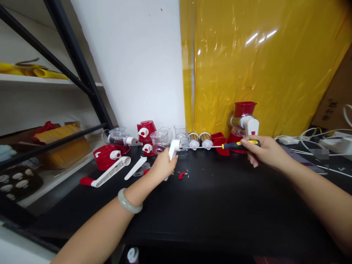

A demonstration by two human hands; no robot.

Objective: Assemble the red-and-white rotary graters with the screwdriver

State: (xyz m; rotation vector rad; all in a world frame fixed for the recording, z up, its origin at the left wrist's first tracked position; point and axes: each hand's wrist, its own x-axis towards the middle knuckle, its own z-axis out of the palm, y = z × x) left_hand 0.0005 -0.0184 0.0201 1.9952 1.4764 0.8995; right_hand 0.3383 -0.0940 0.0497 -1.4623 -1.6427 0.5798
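My left hand point(162, 164) is closed round a white plastic crank handle point(174, 147), its round end turned to the right. In my right hand point(260, 149) is a screwdriver point(237, 144) with a black and yellow grip, held level. Its long shaft points left, and the tip meets the round end of the handle; whether it sits in a screw cannot be made out. Below the shaft, a small red part point(182, 175) and several tiny screws lie on the black table point(209, 209). Left of my left hand lie a white cover strip point(135, 167) and another crank handle point(111, 171) with a red knob.
Along the wall stand red grater bases point(103, 157), clear plastic hoppers point(159, 138) and grater drums point(205, 140). An assembled rotary grater point(244, 121) is behind my right hand. White cables point(305, 141) spread at the right. A black-framed shelf point(82, 69) borders the left.
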